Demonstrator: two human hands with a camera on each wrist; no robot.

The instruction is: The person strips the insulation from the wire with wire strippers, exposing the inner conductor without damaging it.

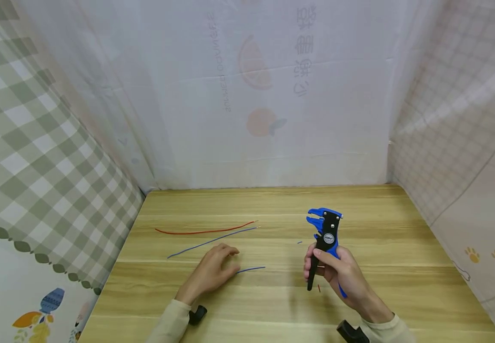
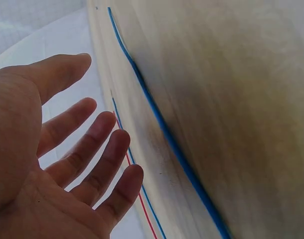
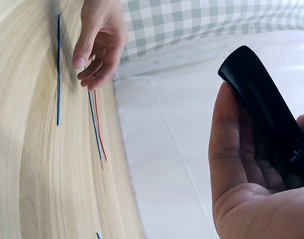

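My right hand grips a wire stripper with blue jaws, a black body and one black and one blue handle. Its jaws point up and to the left, and stand apart with nothing between them. In the right wrist view, fingers curl round the black handle. My left hand hovers over the table, fingers loosely bent and holding nothing. Just beside it lies a blue wire, which the hand partly hides in the head view; the left wrist view shows this wire apart from the fingers.
Farther back on the left lie a red wire and another blue wire, both with bare right ends. A short blue piece and a short red piece lie near the right hand. Hanging cloth borders the wooden table.
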